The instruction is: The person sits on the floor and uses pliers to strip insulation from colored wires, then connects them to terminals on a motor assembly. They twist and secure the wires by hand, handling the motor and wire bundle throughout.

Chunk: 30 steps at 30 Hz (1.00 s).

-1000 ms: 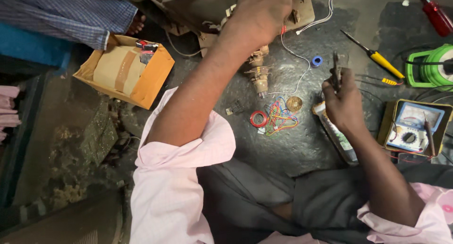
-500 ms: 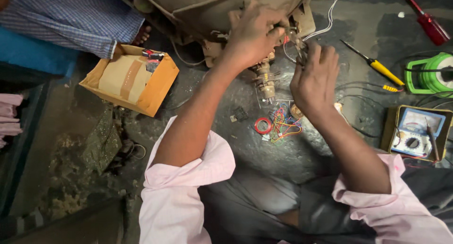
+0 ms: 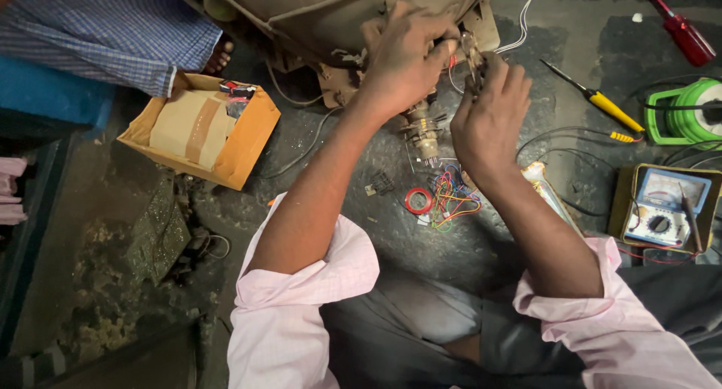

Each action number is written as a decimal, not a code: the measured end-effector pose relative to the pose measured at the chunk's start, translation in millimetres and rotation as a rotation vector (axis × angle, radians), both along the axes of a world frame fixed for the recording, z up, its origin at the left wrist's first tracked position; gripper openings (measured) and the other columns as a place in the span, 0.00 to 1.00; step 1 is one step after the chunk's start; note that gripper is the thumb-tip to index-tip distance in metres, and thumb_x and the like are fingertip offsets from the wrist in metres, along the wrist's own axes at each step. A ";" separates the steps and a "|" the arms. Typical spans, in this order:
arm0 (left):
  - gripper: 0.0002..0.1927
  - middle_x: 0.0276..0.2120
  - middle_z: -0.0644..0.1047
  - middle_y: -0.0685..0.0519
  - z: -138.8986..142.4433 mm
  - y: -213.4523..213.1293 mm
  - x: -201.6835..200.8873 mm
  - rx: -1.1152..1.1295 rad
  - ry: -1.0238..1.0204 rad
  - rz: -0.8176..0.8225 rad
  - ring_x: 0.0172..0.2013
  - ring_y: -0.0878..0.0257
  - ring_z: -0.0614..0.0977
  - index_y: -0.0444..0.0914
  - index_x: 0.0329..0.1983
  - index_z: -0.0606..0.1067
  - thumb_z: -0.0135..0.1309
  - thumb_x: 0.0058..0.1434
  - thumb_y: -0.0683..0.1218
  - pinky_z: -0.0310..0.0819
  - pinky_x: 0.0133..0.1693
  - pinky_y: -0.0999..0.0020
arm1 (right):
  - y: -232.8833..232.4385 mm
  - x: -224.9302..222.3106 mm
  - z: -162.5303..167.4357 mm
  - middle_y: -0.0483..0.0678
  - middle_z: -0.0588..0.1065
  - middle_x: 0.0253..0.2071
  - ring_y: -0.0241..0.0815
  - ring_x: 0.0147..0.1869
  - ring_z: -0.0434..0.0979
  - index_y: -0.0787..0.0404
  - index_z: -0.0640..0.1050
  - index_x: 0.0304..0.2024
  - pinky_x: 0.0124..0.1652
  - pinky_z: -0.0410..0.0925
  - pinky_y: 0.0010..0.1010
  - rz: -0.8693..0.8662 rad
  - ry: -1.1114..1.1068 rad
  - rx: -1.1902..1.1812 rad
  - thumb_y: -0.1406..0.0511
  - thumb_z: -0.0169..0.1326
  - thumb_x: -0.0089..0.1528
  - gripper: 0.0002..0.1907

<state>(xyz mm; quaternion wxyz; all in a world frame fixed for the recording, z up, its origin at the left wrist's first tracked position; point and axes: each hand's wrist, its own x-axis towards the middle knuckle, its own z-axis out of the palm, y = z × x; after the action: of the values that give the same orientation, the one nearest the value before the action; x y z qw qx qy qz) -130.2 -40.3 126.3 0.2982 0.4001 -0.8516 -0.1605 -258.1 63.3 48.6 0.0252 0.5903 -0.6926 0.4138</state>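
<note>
Both hands have come up off the floor and met at the back of the big grey-brown picture tube housing (image 3: 338, 17). A second ago the right hand (image 3: 489, 115) was down by the clutter of parts; now it sits at the tube's neck, just beside the left hand (image 3: 402, 58). That puts the work on the small circuit board with white wires (image 3: 481, 36) at the rear of the tube, not on the loose bits below.

The left hand is spread and curled over the neck area, palm down, forearm running long and straight from the rolled pink sleeve. The right hand is bunched, fingertips pinched on something thin at the board; I cannot tell what exactly, as the knuckles hide it.

Below them lie a red tape ring (image 3: 418, 201) and a tangle of coloured wires (image 3: 451, 201). Off to the right are a yellow-handled screwdriver (image 3: 602, 103), a green wire spool (image 3: 688, 115) and a blue-faced analogue meter (image 3: 665, 208). An orange cardboard box (image 3: 199, 130) sits left.
</note>
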 end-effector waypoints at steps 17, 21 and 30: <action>0.08 0.40 0.83 0.56 -3.4 -1.5 -3.6 0.004 -0.053 0.041 0.53 0.58 0.74 0.47 0.40 0.84 0.60 0.60 0.50 0.51 0.56 0.47 | -8.0 -2.4 -5.4 0.65 0.67 0.46 0.72 0.48 0.70 0.67 0.65 0.49 0.43 0.64 0.59 0.039 -0.083 0.029 0.75 0.50 0.65 0.12; 0.08 0.37 0.83 0.54 -3.5 0.0 -2.9 -0.075 -0.033 0.030 0.51 0.58 0.75 0.46 0.40 0.84 0.60 0.60 0.50 0.52 0.53 0.48 | -9.5 -1.0 -7.3 0.64 0.68 0.46 0.74 0.45 0.72 0.66 0.64 0.49 0.40 0.65 0.60 0.044 -0.088 0.035 0.74 0.50 0.68 0.11; 0.14 0.42 0.82 0.55 -3.5 6.5 -1.8 -0.199 -0.080 -0.027 0.52 0.56 0.73 0.42 0.40 0.82 0.64 0.57 0.54 0.49 0.52 0.45 | -10.4 -2.5 -13.3 0.67 0.70 0.45 0.74 0.43 0.73 0.67 0.64 0.48 0.38 0.65 0.60 0.070 -0.117 0.061 0.72 0.52 0.69 0.10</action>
<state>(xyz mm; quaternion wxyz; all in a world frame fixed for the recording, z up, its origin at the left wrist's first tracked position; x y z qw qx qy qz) -132.0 -33.7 122.8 0.3001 0.3630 -0.8799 -0.0632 -260.6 53.0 35.3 -0.0481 0.5895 -0.6840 0.4270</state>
